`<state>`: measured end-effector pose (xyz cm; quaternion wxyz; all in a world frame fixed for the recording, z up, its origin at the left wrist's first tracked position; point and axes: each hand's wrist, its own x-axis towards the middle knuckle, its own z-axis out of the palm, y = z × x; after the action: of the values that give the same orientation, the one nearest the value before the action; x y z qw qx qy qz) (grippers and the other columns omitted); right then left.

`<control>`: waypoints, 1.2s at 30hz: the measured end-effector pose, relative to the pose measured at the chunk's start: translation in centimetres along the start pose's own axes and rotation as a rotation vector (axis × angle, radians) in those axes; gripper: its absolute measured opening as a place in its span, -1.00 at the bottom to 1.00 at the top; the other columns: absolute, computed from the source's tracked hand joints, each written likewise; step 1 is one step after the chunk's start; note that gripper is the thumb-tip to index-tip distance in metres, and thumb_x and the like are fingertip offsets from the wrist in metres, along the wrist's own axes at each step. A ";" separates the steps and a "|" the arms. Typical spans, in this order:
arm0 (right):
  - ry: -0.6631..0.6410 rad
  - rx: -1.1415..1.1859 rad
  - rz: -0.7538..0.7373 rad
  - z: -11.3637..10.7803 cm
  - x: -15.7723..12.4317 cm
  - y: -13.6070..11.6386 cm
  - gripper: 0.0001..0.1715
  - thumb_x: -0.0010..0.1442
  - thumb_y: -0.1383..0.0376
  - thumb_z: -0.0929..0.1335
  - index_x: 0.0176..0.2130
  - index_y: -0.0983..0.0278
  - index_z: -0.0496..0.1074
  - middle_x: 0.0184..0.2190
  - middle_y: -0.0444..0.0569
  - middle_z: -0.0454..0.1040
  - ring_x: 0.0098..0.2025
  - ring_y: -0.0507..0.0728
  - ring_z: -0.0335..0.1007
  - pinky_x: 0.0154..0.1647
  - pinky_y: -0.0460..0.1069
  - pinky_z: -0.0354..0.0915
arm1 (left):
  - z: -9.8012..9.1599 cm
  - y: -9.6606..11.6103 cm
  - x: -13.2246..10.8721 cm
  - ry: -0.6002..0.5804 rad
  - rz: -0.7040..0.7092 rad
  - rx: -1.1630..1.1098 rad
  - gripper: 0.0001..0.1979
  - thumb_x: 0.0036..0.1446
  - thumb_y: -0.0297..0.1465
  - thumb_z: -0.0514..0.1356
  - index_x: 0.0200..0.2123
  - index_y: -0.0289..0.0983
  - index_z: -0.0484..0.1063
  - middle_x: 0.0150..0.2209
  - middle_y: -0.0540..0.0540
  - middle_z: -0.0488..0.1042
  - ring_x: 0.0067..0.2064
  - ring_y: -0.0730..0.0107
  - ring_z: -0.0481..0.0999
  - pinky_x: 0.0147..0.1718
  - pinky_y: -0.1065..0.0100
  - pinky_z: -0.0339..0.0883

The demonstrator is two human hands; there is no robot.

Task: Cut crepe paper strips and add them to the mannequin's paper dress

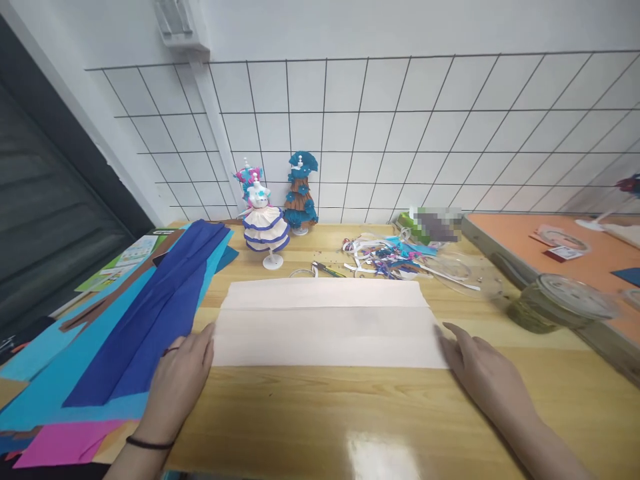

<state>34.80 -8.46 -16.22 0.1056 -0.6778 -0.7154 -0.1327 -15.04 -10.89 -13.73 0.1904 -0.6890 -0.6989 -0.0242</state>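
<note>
A pale pinkish-white crepe paper sheet (325, 337) lies spread across the wooden table in front of me, with a crease or fold line running along its upper part. At its left edge, my left hand (183, 367) has its fingers closed on the paper, the thumb side facing inward. On the opposite edge, my right hand (475, 370) grips the paper's side, slightly blurred. A dark band circles my left wrist.
Blue crepe paper (150, 320) and other coloured sheets pile up at left. Behind stand a white-and-blue dress figure (265, 227) and a teal-brown one (301, 200). Paper scraps (395, 257), a cutter (327, 269) and a tape roll (537, 307) lie further back and right.
</note>
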 end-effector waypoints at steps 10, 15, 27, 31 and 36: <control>0.023 -0.009 -0.032 0.3 0.0 0.1 -0.52 0.28 0.14 0.08 -0.01 0.38 0.29 -0.42 0.10 0.49 -0.30 0.24 0.44 -0.34 0.07 0.33 | -1.5 9.9 1.0 0.192 0.450 -0.186 -0.67 0.21 -0.43 -0.06 -0.07 -0.39 0.40 0.04 -0.24 0.37 0.15 0.07 0.22 0.07 0.07 0.13; 0.023 0.009 -0.017 0.2 0.0 0.0 -0.53 0.28 0.13 0.09 -0.04 0.37 0.31 -0.50 0.05 0.46 -0.36 0.23 0.42 -0.40 0.06 0.32 | -3.1 16.6 -1.0 0.000 0.590 -0.396 -0.29 0.10 0.07 -0.08 0.15 -0.30 0.18 0.22 -0.15 0.14 0.24 0.07 0.06 0.12 0.06 0.10; 0.095 0.218 -0.494 -3.6 -1.2 -8.7 -0.42 0.24 0.14 0.21 0.18 0.34 0.14 0.14 0.15 0.24 0.19 0.27 0.09 0.15 0.22 0.11 | -3.0 16.8 -1.8 -0.088 0.559 -0.426 -0.27 0.11 0.09 -0.14 0.21 -0.23 0.08 0.26 -0.09 0.04 0.26 0.07 -0.01 0.15 0.02 0.03; -0.069 0.262 -0.703 -4.1 -2.5 -13.9 -0.30 0.26 0.16 0.20 0.27 0.37 -0.06 0.25 0.10 0.04 0.28 0.24 -0.11 0.21 0.20 0.04 | -2.8 16.8 -1.9 -0.072 0.582 -0.403 -0.31 0.13 0.01 -0.04 0.24 -0.20 -0.01 0.28 -0.07 -0.01 0.28 0.11 -0.08 0.17 0.05 -0.02; -0.106 0.288 -0.643 -2.7 -2.7 -13.4 -0.28 0.26 0.11 0.19 0.27 0.35 -0.08 0.25 0.14 0.01 0.28 0.25 -0.10 0.20 0.22 0.05 | -2.7 16.8 -2.1 -0.050 0.549 -0.392 -0.41 0.17 -0.12 -0.02 0.24 -0.17 0.01 0.28 -0.03 -0.01 0.28 0.15 -0.07 0.18 0.06 -0.04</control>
<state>21.46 -12.51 -15.18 0.1158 -0.4021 -0.9080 -0.0216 1.93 -12.85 -15.72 0.0367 -0.8754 -0.4736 -0.0891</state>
